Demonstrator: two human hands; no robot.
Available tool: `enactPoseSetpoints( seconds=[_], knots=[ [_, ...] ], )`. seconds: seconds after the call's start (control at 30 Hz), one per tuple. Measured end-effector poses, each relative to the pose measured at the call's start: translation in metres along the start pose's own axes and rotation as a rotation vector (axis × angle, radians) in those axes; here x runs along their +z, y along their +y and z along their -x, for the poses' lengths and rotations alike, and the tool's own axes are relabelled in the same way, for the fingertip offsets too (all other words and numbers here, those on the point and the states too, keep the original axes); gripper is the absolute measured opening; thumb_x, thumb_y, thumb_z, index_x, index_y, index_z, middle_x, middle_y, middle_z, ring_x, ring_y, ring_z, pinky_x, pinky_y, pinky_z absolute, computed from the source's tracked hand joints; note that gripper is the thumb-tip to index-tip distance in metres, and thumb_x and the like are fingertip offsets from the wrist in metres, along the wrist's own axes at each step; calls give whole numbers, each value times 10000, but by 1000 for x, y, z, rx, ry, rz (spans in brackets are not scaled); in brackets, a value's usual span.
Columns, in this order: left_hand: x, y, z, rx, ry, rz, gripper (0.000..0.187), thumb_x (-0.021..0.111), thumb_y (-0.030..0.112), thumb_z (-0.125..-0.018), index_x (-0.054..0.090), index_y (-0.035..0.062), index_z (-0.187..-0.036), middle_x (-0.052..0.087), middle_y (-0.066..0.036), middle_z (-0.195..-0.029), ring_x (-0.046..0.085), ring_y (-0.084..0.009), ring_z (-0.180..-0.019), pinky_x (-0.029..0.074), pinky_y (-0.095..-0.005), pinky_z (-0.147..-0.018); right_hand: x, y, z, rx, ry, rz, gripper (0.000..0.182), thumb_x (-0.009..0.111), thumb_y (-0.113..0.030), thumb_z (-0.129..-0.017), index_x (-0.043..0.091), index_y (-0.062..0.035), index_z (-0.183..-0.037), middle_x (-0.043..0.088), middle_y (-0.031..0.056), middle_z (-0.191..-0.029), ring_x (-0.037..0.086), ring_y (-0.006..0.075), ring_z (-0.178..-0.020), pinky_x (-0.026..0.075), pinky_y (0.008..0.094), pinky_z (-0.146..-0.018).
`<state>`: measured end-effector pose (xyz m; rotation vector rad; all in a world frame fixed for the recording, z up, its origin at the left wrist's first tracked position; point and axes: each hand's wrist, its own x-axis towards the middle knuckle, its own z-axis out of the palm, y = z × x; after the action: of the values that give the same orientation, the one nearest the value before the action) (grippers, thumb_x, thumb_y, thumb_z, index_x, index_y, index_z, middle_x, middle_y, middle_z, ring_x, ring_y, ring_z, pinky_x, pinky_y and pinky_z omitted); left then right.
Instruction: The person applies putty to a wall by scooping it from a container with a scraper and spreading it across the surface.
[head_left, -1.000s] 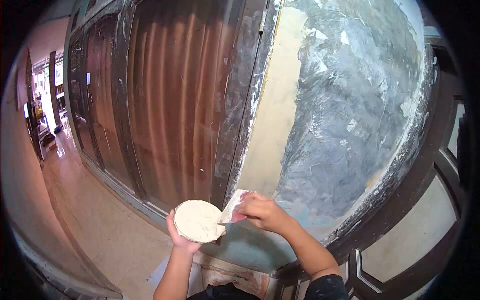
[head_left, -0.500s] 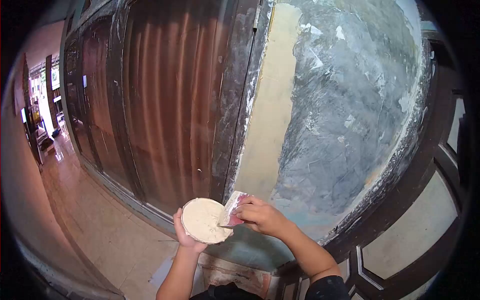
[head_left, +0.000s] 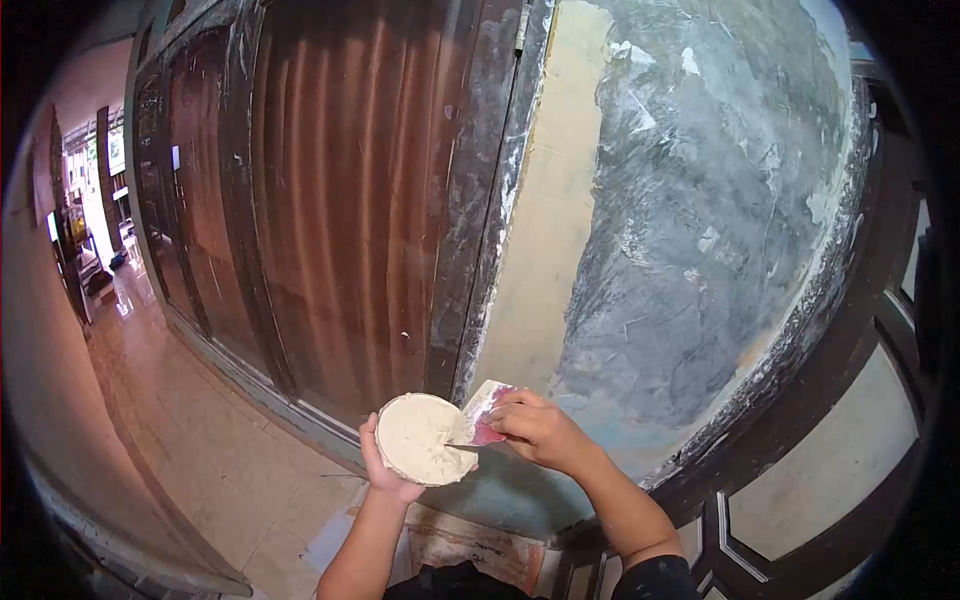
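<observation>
The wall panel (head_left: 700, 230) filled the right of the view, mostly grey and scraped, with white flecks, and a strip of pale cream filler (head_left: 545, 250) ran down its left edge beside the dark door frame (head_left: 480, 200). To the left stood ribbed brown wooden doors (head_left: 340, 200), and a tiled floor (head_left: 200, 440) led away toward a bright room at the far left.

Low in the view, the left hand (head_left: 385, 475) was closed under a round disc (head_left: 420, 440) heaped with pale putty, gripping it from below with the fingers curled at its near rim. The right hand (head_left: 540, 430) was clamped on a putty knife (head_left: 478, 412) with a reddish handle; the blade's edge touched the putty at the disc's right rim, just in front of the panel's lower left corner.

Loading the blade well seemed to call for a low blade angle drawn across the heap, so that an even ribbon gathered along the whole edge and not a lump at one corner. The disc looked best kept level and close to the panel, since soft putty could slide off a tilted plate. A modest load would likely spread cleaner over the grey area, which appeared rough, and the bare patch next to the cream strip looked the natural place to carry on from.
</observation>
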<state>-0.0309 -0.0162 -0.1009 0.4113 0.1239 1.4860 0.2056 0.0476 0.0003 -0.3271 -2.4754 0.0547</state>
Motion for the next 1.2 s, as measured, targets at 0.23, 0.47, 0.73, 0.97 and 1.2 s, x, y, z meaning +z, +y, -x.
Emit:
enactPoseSetpoints(
  seconds=[0.23,0.47,0.73,0.97,1.2],
  knots=[
    [-5,-9,-3,3,21,9,812,342,679,-988,557,61,-1469,615,-194,-1447,616,-420,-1293,509,-620,-1077,4,2,7,26,37,52,267,796,18,-754,706,-58,-994,748,67,-1099,689,317,-1087,574,438,-967],
    [-31,-21,-9,-17,59,5,845,380,728,-962,518,110,-1522,566,-214,-1507,585,-485,-1316,473,-746,-1045,4,-2,4,45,161,181,187,786,-39,-756,708,-87,-919,762,32,-994,721,287,-979,606,404,-793],
    [-37,-6,12,-14,43,14,842,382,727,-956,552,93,-1483,601,-188,-1467,604,-436,-1308,499,-651,-1076,47,56,30,491,325,338,75,703,-162,-929,658,-109,-902,699,86,-869,690,334,-805,547,472,-643],
    [-52,11,24,58,41,19,833,407,751,-947,571,129,-1476,598,-180,-1472,598,-478,-1291,488,-744,-1010,135,109,106,797,-32,264,152,630,-269,-1000,621,-117,-987,696,139,-942,690,421,-885,537,548,-734],
    [-65,15,19,139,241,132,805,415,727,-956,571,135,-1477,595,-169,-1481,588,-473,-1305,483,-756,-1010,155,118,108,834,-14,324,160,649,-243,-969,598,-92,-959,688,161,-916,690,436,-859,543,564,-711]
  ],
)
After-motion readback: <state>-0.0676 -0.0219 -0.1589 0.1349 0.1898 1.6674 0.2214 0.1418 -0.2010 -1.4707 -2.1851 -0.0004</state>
